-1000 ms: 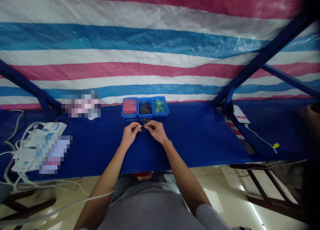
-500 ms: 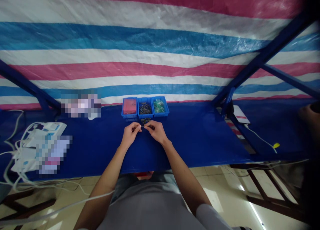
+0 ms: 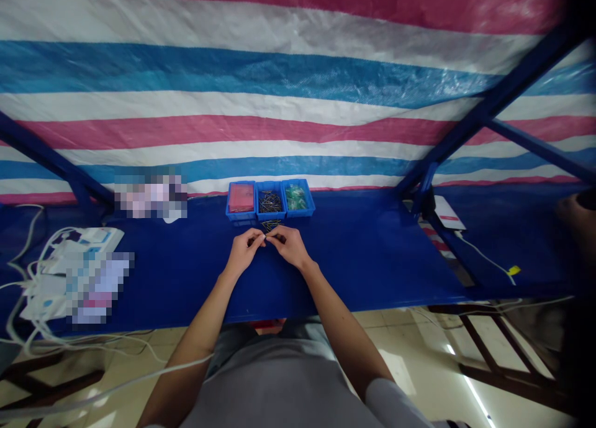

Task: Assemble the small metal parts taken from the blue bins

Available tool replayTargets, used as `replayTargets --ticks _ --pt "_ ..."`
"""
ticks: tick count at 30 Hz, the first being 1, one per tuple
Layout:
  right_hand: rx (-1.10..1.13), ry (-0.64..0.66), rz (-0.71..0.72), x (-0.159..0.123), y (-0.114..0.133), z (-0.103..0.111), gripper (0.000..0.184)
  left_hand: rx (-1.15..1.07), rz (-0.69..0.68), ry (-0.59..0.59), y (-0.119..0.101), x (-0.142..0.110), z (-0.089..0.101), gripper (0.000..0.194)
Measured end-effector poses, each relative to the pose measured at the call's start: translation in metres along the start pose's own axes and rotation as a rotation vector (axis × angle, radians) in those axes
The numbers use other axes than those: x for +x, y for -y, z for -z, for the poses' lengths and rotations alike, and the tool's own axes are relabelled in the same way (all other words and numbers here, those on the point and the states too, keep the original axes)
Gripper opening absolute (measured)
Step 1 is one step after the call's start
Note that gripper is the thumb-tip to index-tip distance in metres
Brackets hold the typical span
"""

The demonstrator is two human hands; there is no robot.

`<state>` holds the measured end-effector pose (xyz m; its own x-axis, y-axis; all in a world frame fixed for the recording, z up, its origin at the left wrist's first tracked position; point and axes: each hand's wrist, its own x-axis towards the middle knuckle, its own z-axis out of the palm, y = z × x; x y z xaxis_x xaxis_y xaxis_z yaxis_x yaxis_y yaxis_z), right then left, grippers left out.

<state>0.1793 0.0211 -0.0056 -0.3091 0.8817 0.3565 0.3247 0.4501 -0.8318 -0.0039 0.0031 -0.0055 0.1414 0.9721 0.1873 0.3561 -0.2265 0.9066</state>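
Just in front of the blue bins, my left hand (image 3: 243, 249) is closed in a pinch, thumb against fingers. My right hand (image 3: 289, 245) pinches too, and the fingertips of both hands meet. Whatever small piece lies between them is hidden by the fingers. Right beyond the fingertips is a small pile of thin metal screws or nails (image 3: 272, 225) on the table. Behind it stand three blue bins side by side: the left bin (image 3: 241, 217) with pink-red flat packets (image 3: 241, 198), the middle one with dark thin fasteners (image 3: 270, 201), the right one with green-and-clear small bags (image 3: 296, 197).
White power strips and cables (image 3: 51, 285) crowd the left of the blue table (image 3: 372, 254). A white device (image 3: 449, 213) with a cable lies at the right, near a blue frame post (image 3: 447, 136). Another person's hand (image 3: 580, 220) shows at the right edge. A striped sheet (image 3: 261, 74) hangs behind.
My fingertips have come closer together; the thin pale piece seen between them earlier is now covered. The right hand has shifted slightly left. The bins and pile have stayed put.
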Motion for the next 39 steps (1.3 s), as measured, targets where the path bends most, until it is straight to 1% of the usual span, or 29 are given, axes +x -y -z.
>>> replayTargets --ticks 5,13,30,35,39 --pt "-0.018 -0.007 0.001 0.0000 0.0012 -0.0003 0.012 0.013 -0.003 -0.007 -0.0012 0.0005 -0.0001 0.027" --pt "-0.023 -0.041 -0.004 0.0007 0.0021 0.0006 0.011 -0.029 -0.009 0.003 -0.0005 0.0004 -0.0008 0.025" --pt "-0.067 -0.025 0.011 -0.0005 0.0027 -0.0007 0.013 -0.018 -0.011 -0.007 0.0010 0.0004 -0.0004 0.024" --pt "-0.061 -0.044 0.022 -0.0014 0.0029 -0.0001 0.013 -0.009 -0.008 -0.003 0.0002 0.0004 0.0001 0.026" --pt "-0.094 -0.022 0.035 -0.0014 0.0030 0.0009 0.012 -0.014 0.003 -0.004 0.0003 0.0006 -0.0005 0.026"
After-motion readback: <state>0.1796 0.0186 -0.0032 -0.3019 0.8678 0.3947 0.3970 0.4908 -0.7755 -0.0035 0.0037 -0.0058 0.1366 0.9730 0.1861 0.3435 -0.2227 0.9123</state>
